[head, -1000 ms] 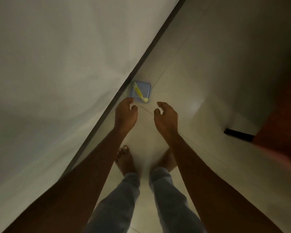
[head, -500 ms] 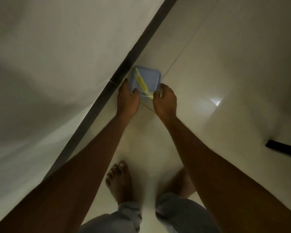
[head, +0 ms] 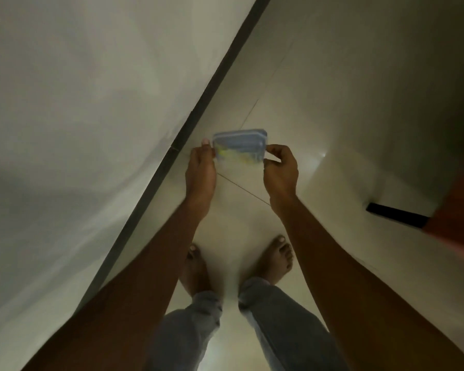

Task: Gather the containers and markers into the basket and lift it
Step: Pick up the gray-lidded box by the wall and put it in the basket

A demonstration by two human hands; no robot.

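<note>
Both hands, left hand [head: 201, 167] and right hand [head: 280, 170], pinch the ends of a small blue lidded plastic container [head: 239, 145], held clear above the pale tiled floor [head: 332, 103]. Something yellow, possibly a marker, shows blurred inside it. Below the container stand two bare feet [head: 275, 259].

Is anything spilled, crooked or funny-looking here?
Nothing is spilled. The small blue lidded plastic container is tipped on edge, pinched between the left hand and right hand above the pale tiled floor. Its lid is on, with something yellow inside.

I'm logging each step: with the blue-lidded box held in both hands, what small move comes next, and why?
Probably carry the clear, blue-lidded plastic container toward the basket, which is not in view. The left hand and right hand each pinch one end, and it appears tilted clear of the pale tiled floor, so the pick-up looks done.
</note>
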